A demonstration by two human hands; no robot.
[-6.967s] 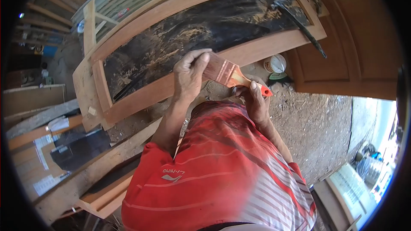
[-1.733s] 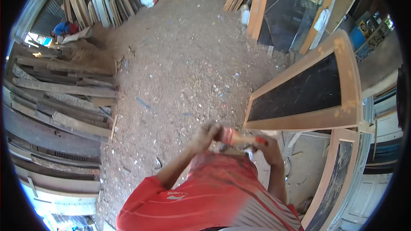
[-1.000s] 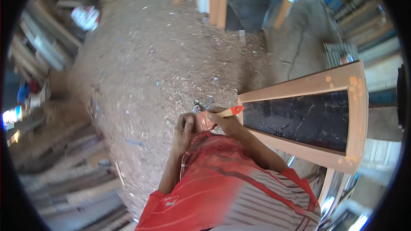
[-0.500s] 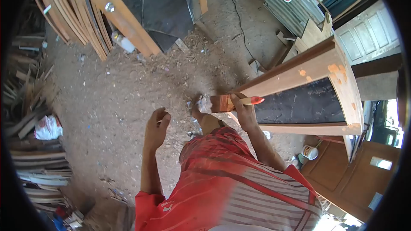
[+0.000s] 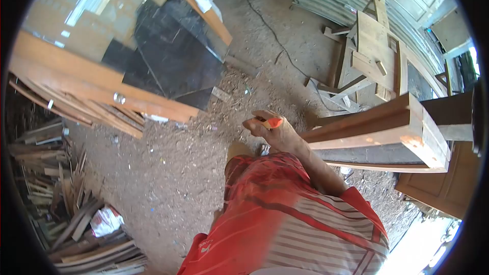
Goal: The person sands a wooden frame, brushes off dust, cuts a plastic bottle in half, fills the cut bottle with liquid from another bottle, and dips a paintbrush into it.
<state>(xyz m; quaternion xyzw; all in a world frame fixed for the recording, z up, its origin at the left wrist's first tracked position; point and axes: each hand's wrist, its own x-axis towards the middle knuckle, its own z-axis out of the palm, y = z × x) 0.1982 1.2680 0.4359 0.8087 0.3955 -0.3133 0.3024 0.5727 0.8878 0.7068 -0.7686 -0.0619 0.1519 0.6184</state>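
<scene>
My right hand is closed around a paintbrush in front of my body. Only the red-tipped end of the handle shows clearly; the bristles are hidden behind the fingers. To the right of this hand and forearm stands a wooden framed panel with a dark inset and orange-brown patches on its pale wood. My left hand is out of view.
A glossy wooden door with dark sheets lies to the left. Scrap wood and a white bag are at lower left. A cable crosses the floor. Corrugated sheets and a wooden trestle stand at upper right.
My left hand has dropped out of view. The right hand has moved left with the paintbrush, whose bristles no longer show. The view has swung, bringing more of the glossy door into sight.
</scene>
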